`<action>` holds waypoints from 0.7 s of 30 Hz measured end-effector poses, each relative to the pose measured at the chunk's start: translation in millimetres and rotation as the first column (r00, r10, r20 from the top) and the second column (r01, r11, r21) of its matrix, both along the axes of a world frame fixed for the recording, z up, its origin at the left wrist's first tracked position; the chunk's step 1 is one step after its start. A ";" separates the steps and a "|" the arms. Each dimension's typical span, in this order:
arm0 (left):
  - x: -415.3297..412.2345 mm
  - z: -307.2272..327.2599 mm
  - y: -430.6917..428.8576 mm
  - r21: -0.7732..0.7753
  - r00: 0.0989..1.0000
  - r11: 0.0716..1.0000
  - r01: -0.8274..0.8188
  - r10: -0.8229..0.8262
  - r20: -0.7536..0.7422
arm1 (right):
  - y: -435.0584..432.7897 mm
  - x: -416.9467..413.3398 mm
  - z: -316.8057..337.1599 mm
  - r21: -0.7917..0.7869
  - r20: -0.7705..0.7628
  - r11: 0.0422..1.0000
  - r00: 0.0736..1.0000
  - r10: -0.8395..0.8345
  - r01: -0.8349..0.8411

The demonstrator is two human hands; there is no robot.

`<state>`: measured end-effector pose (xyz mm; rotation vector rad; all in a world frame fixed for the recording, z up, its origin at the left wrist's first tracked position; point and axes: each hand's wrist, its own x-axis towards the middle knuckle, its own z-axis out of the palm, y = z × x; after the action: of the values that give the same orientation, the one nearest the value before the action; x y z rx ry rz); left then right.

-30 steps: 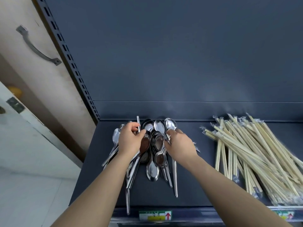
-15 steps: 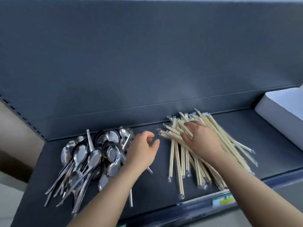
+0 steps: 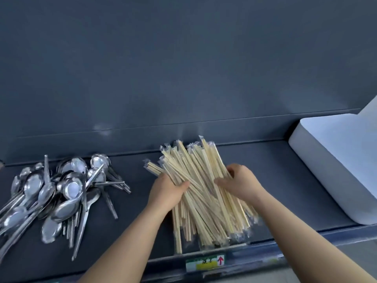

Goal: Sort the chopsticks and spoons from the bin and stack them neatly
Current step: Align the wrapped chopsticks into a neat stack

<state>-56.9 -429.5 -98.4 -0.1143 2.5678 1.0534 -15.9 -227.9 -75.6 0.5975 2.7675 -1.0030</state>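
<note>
A pile of pale wooden chopsticks point(image 3: 204, 201) in clear wrappers lies on the dark shelf point(image 3: 285, 180), fanned out toward the back. My left hand point(image 3: 166, 190) grips the pile's left side, thumb over the top sticks. My right hand point(image 3: 242, 183) grips the pile's right side, fingers curled around its edge. Both hands squeeze the sticks together between them. A heap of shiny metal spoons point(image 3: 59, 190) lies at the shelf's left, untouched, handles pointing toward the front.
A white bin point(image 3: 336, 160) stands at the right end of the shelf. The dark back panel point(image 3: 183, 68) rises behind everything. A price-tag strip with a red arrow label point(image 3: 205, 262) runs along the shelf's front edge.
Both hands have left the spoons and moved right to the chopsticks. The left hand, open half a second ago, now grips the pile's left side. The view has swung right.
</note>
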 end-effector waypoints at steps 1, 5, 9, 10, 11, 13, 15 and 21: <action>0.1 0.9 3.3 0.025 0.999 0.999 -0.032 0.032 -0.001 | 3.5 -1.1 -1.0 -0.034 -0.020 0.999 1.000 0.016 -0.016; -0.7 -1.4 6.7 0.059 0.993 0.992 -0.108 0.110 -0.033 | 10.8 -3.3 -5.3 -0.091 -0.003 0.995 0.999 0.047 -0.047; 6.6 -3.7 7.4 0.096 0.991 0.987 -0.132 0.132 0.000 | 9.9 1.6 -4.3 -0.119 0.029 0.993 0.999 0.026 -0.023; 7.7 -3.8 7.9 0.106 0.991 0.985 -0.137 0.137 0.012 | 8.8 2.6 -4.9 -0.112 0.054 0.993 0.998 0.043 -0.037; 8.3 -3.1 9.3 0.107 0.990 0.984 -0.140 0.138 0.025 | 7.3 3.3 -6.2 -0.089 0.080 0.994 0.995 0.065 -0.058; 8.1 -2.3 13.9 0.085 0.989 0.986 -0.145 0.142 0.037 | 3.9 3.1 -11.1 -0.030 0.113 0.995 0.989 0.093 -0.090; 6.0 -2.3 20.3 0.119 0.987 0.980 -0.158 0.153 0.044 | -0.8 4.0 -11.6 0.005 0.104 0.994 0.989 0.106 -0.107; 0.5 -3.4 45.6 0.384 0.967 0.890 -0.245 0.197 0.162 | 11.5 -9.9 -4.6 0.101 0.163 0.981 0.975 0.150 -0.168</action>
<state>-56.4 -383.9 -101.8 -0.3586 2.2150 1.5865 -25.8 -216.4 -80.2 0.4384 2.6978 -0.7365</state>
